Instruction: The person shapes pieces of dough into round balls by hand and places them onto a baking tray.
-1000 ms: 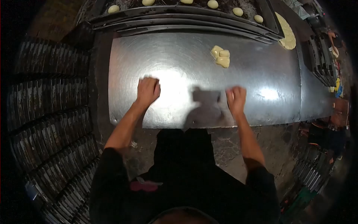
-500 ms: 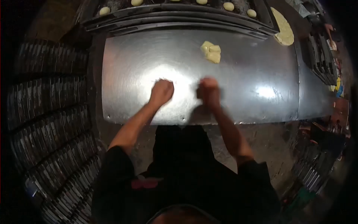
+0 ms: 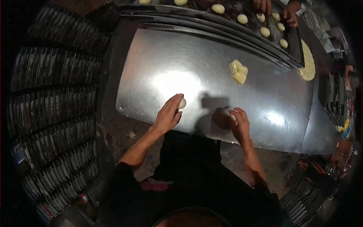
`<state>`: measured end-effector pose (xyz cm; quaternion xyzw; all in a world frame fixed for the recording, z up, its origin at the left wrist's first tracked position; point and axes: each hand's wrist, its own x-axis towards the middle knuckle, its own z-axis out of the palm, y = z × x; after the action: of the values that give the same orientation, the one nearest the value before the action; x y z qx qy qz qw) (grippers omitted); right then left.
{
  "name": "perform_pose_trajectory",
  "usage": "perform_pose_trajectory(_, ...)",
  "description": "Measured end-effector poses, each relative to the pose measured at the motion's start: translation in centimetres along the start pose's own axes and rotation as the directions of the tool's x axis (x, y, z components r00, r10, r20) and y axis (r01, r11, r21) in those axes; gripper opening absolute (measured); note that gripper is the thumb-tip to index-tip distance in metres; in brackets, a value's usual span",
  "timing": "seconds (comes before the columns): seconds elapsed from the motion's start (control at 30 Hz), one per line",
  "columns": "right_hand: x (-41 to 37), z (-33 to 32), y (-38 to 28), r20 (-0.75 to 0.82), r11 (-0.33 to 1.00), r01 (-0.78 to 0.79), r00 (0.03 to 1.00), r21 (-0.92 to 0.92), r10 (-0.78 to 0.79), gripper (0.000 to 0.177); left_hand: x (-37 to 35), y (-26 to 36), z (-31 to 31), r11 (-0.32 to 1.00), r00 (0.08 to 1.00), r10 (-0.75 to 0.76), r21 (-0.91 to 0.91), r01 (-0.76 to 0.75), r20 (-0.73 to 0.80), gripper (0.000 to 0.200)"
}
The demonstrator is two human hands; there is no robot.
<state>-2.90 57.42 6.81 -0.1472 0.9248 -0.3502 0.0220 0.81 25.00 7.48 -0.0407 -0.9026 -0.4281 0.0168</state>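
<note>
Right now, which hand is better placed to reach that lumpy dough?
Probably the right hand: it is closer to the lumpy dough than the left hand is. Each has a pale ball at its fingers, so neither looks free.

Strong white glare is thrown on the metal table (image 3: 166,45), with a smaller bright spot at its right. A dark shadow is cast between them. Around the table, dimness and bent edges are seen; far details are perhaps blurred.
</note>
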Motion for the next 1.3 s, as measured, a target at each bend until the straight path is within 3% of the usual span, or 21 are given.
perform_pose_trajectory(0.03,1.5,-0.8,-0.4,0.017,0.998,-0.061,0.998,-0.006,0.061,0.024,0.4,0.0,-1.1,0.999,0.999,-0.033,0.018,0.032,0.013,0.069)
perform_pose_trajectory(0.1,7.5,-1.7,-3.6,0.276,0.715,-0.569,0.822,0.406,0.498,0.027,2.3,-0.2,-1.6,0.968,0.947,-0.093,0.252,0.013,0.308,0.057)
perform_pose_trajectory(0.17,14.6,-1.8,-7.2,0.355,0.475,-0.462,0.885,0.749,0.3,0.04,2.2,-3.3,0.0,0.902,0.906,0.192,0.295,-0.315,0.378,0.042)
perform_pose_trajectory(0.3,32.4,-1.9,-14.9,-0.112,0.85,0.182,0.983,0.495,-0.146,0.038,5.7,-3.0,-3.6,0.978,0.902,-0.051,-0.16,0.131,0.429,0.033)
perform_pose_trajectory(0.37,41.8,-0.2,-15.9,-0.176,0.907,0.207,0.973,0.368,-0.151,0.04,9.8,-1.6,-7.6,0.909,0.864,-0.244,-0.206,0.362,0.441,0.037)
perform_pose_trajectory(0.43,47.7,1.5,-17.8,-0.181,0.969,0.17,0.974,0.178,-0.137,0.042,14.1,-2.9,-10.5,0.796,0.906,-0.207,-0.475,0.375,0.368,0.037)
perform_pose_trajectory(0.5,51.8,4.6,-17.3,-0.118,0.985,0.166,0.978,-0.045,-0.17,0.041,20.1,0.1,-16.5,0.856,0.959,-0.224,-0.437,0.278,0.172,0.038)
perform_pose_trajectory(0.53,52.9,5.9,-16.7,-0.053,0.983,0.15,0.986,-0.108,-0.156,0.041,24.2,-2.7,-17.3,0.962,0.997,0.073,-0.261,-0.081,-0.04,0.044)
perform_pose_trajectory(0.6,55.3,8.8,-13.8,-0.048,0.965,0.228,0.971,-0.132,-0.236,0.043,31.1,-1.6,-21.7,0.98,0.965,0.189,0.103,-0.172,-0.183,0.042)
perform_pose_trajectory(0.7,51.6,5.6,-15.6,-0.243,0.882,0.459,0.848,-0.108,-0.471,0.042,40.1,-5.2,-23.7,0.902,0.946,0.175,0.429,-0.042,-0.275,0.039)
perform_pose_trajectory(0.77,45.9,1.9,-17.8,-0.42,0.905,0.425,0.819,-0.01,-0.39,0.041,44.3,-8.9,-23.4,0.787,0.941,0.261,0.612,-0.078,-0.214,0.032)
perform_pose_trajectory(0.8,43.0,-0.7,-18.1,-0.437,0.908,0.415,0.828,0.054,-0.353,0.04,45.9,-10.8,-23.4,0.726,0.987,0.16,0.675,-0.13,0.018,0.031)
perform_pose_trajectory(0.87,36.5,-4.2,-16.3,-0.507,0.91,0.384,0.822,0.156,-0.261,0.036,45.6,-7.8,-22.9,0.663,0.99,-0.116,0.748,0.019,0.078,0.035)
perform_pose_trajectory(0.9,32.7,-6.2,-15.8,-0.503,0.94,0.245,0.859,0.238,-0.096,0.034,45.8,-8.3,-21.8,0.656,0.973,0.209,0.752,-0.066,-0.098,0.037)
perform_pose_trajectory(0.93,29.1,-7.4,-13.8,-0.453,0.966,0.053,0.889,0.252,0.069,0.034,44.2,-6.1,-20.4,0.703,0.801,0.544,0.658,-0.272,-0.25,0.036)
perform_pose_trajectory(1.0,23.7,-8.4,-7.4,-0.346,0.956,-0.25,0.892,0.156,0.29,0.034,36.9,1.9,-16.0,0.917,0.883,0.399,0.092,-0.389,-0.246,0.034)
perform_pose_trajectory(1.03,21.4,-7.5,-3.7,-0.296,0.933,-0.357,0.886,0.05,0.356,0.034,33.2,4.6,-13.3,0.953,0.958,0.283,-0.098,-0.285,-0.032,0.033)
perform_pose_trajectory(1.07,19.7,-5.8,-0.8,-0.288,0.914,-0.404,0.874,0.02,0.392,0.035,30.3,4.2,-8.6,0.853,0.925,0.372,-0.424,-0.306,0.082,0.03)
perform_pose_trajectory(1.1,18.3,-4.3,1.7,-0.284,0.897,-0.442,0.861,-0.008,0.421,0.038,27.8,5.0,-4.9,0.888,0.886,0.416,-0.302,-0.346,0.207,0.029)
perform_pose_trajectory(1.17,17.1,-0.9,5.0,-0.277,0.954,-0.032,0.959,-0.297,-0.054,0.034,25.4,4.2,4.5,0.869,0.884,0.451,-0.288,-0.403,0.125,0.029)
perform_pose_trajectory(1.3,14.1,0.7,3.5,-0.377,0.997,-0.008,0.926,-0.072,-0.02,0.025,20.9,4.8,13.0,0.943,0.935,0.331,-0.014,-0.332,0.126,0.031)
